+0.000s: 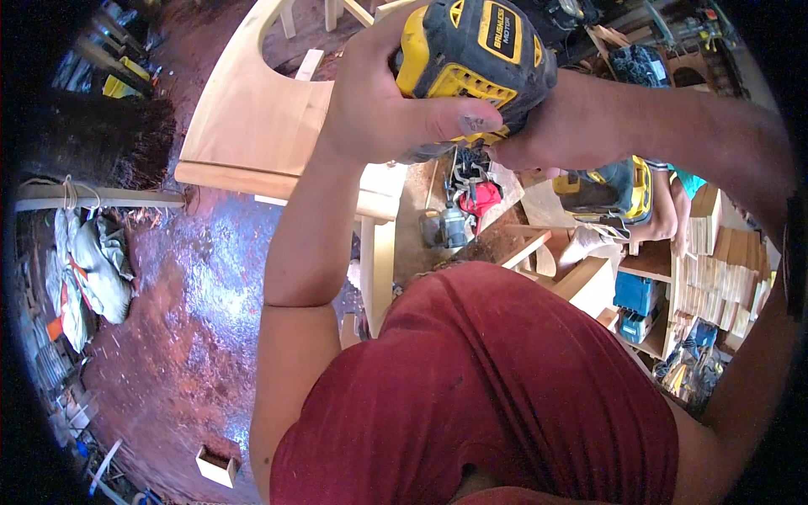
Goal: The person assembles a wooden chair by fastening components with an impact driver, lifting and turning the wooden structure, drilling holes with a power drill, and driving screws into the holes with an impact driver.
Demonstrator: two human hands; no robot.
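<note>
Both my hands are on a yellow and black cordless drill (480, 59), held up at the top of the view with its motor end toward me. My left hand (379, 109) wraps its left side, the thumb lying across the housing below the motor. On the other side, my right hand (547, 135) is closed round the grip, its fingers partly hidden. A yellow and black battery pack (602, 194) shows below my right wrist. The drill's front end is hidden. Left of it stands a light wooden furniture piece (252, 135) with a curved cutout and a rounded front edge.
A grey power tool (446, 227) lies beside a red item (480, 202) below the drill. Stacked wood pieces (724, 278) and blue cases (635, 295) are at the right. White sacks (97, 261) hang at the left; a small wooden box (216, 467) sits on the reddish floor (168, 353).
</note>
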